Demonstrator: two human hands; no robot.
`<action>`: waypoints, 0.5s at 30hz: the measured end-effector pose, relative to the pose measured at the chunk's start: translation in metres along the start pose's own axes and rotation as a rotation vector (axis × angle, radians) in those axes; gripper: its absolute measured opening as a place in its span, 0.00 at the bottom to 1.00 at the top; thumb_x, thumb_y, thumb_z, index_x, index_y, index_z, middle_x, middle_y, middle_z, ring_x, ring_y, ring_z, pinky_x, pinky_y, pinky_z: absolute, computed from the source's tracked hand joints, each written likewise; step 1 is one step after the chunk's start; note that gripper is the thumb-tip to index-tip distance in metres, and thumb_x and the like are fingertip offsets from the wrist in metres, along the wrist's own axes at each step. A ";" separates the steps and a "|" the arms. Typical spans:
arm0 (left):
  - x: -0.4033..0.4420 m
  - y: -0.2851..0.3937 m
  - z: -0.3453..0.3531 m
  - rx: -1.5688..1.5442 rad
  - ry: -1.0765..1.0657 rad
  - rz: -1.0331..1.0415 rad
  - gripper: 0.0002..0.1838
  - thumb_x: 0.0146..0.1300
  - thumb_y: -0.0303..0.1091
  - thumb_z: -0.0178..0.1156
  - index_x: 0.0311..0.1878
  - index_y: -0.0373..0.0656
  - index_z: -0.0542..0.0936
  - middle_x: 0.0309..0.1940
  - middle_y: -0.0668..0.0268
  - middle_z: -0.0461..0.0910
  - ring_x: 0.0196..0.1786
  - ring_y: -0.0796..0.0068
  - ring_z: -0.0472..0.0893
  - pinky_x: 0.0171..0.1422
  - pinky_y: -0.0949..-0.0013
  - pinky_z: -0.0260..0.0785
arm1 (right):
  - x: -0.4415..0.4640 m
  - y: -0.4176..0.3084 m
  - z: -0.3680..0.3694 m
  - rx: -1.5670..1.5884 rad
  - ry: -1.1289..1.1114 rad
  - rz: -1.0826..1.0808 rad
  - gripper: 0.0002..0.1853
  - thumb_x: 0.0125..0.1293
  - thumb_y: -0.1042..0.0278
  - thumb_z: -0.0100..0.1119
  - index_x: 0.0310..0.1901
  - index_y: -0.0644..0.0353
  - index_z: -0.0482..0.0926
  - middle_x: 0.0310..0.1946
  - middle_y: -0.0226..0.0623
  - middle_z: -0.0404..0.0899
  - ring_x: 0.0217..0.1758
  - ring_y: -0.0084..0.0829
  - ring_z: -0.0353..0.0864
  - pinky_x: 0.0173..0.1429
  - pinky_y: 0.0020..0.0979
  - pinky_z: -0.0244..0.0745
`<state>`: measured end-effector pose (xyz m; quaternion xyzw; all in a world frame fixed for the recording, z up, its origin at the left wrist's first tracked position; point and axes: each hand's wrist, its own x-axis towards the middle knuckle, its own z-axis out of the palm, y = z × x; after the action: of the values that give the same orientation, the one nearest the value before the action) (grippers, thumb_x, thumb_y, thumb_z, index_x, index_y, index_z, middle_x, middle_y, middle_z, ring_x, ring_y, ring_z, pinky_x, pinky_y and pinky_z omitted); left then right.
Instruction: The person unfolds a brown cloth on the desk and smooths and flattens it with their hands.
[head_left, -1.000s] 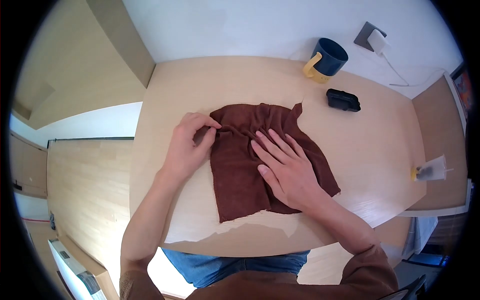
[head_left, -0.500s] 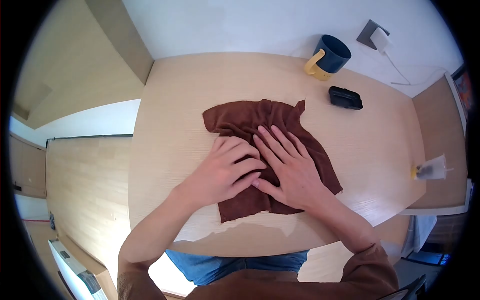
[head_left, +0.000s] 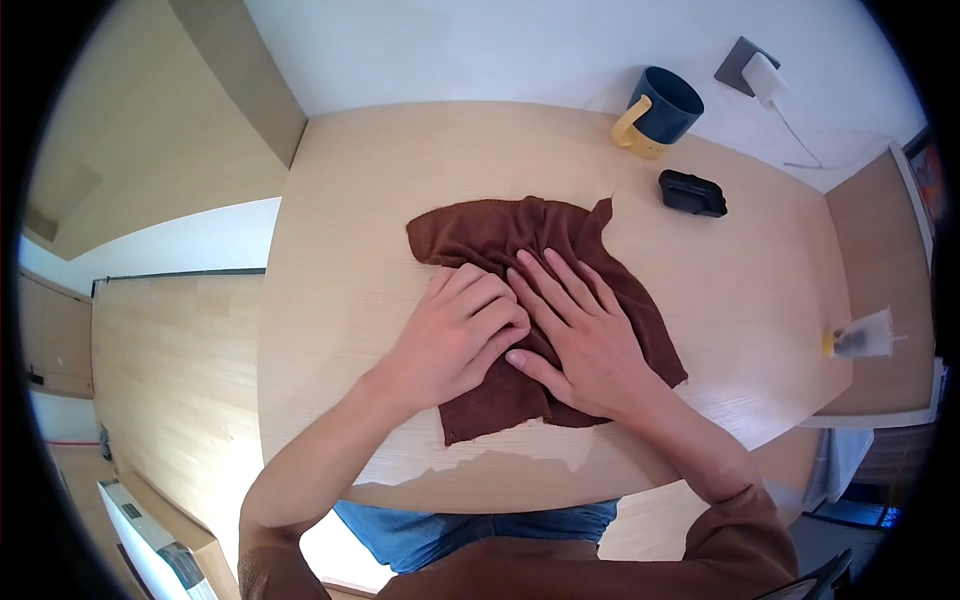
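A wrinkled brown cloth (head_left: 490, 225) lies on the wooden table, bunched in folds around my fingers. My left hand (head_left: 455, 335) rests on its left half, the fingers curled in and closed on the fabric; the fingertips are partly hidden. Beside it, my right hand (head_left: 580, 335) lies flat over the middle of the cloth with its fingers stretched out and the thumb pointing toward the left hand. The cloth's lower edge, nearest me, shows a short split between two flaps.
On the table (head_left: 340, 200), a dark blue and yellow mug (head_left: 668, 108) stands at the back right, with a black case-like object (head_left: 692, 194) in front of it. A clear plastic cup (head_left: 865, 335) lies at the right. A white charger (head_left: 762, 78) is plugged into the wall.
My left hand's fingers and thumb have drawn together on the cloth, moving slightly away from me. The split at the near edge has widened a little. My right hand stays nearly still.
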<state>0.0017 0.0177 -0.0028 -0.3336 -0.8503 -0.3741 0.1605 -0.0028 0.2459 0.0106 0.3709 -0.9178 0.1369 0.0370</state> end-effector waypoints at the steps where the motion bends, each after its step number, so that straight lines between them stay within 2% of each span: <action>1: 0.000 0.000 0.000 -0.009 0.004 0.000 0.09 0.63 0.27 0.76 0.43 0.45 0.85 0.45 0.65 0.81 0.52 0.57 0.79 0.59 0.57 0.69 | 0.000 0.000 0.000 0.000 0.002 -0.001 0.39 0.83 0.38 0.53 0.83 0.59 0.70 0.87 0.44 0.63 0.91 0.46 0.59 0.92 0.52 0.50; 11: 0.002 0.005 -0.001 -0.021 -0.022 -0.038 0.08 0.63 0.25 0.75 0.42 0.45 0.84 0.44 0.65 0.82 0.52 0.57 0.80 0.60 0.56 0.69 | 0.000 0.002 0.004 -0.009 0.022 0.003 0.32 0.85 0.49 0.51 0.84 0.53 0.70 0.87 0.40 0.64 0.91 0.44 0.58 0.91 0.52 0.50; 14: -0.002 0.001 -0.002 0.006 -0.107 -0.041 0.17 0.62 0.32 0.79 0.51 0.44 0.83 0.54 0.61 0.81 0.59 0.54 0.78 0.67 0.53 0.69 | -0.002 0.002 0.001 -0.027 -0.003 -0.001 0.31 0.84 0.52 0.53 0.83 0.53 0.71 0.88 0.39 0.63 0.91 0.44 0.58 0.91 0.52 0.50; 15: -0.004 0.003 -0.004 0.021 -0.129 -0.077 0.25 0.60 0.37 0.81 0.57 0.44 0.81 0.59 0.59 0.78 0.64 0.52 0.75 0.72 0.52 0.67 | -0.002 0.001 0.000 -0.034 -0.013 -0.003 0.31 0.84 0.52 0.53 0.83 0.53 0.71 0.88 0.39 0.62 0.91 0.44 0.58 0.91 0.52 0.50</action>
<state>0.0068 0.0152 -0.0006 -0.3225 -0.8749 -0.3487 0.0945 -0.0023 0.2482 0.0103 0.3726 -0.9196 0.1186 0.0375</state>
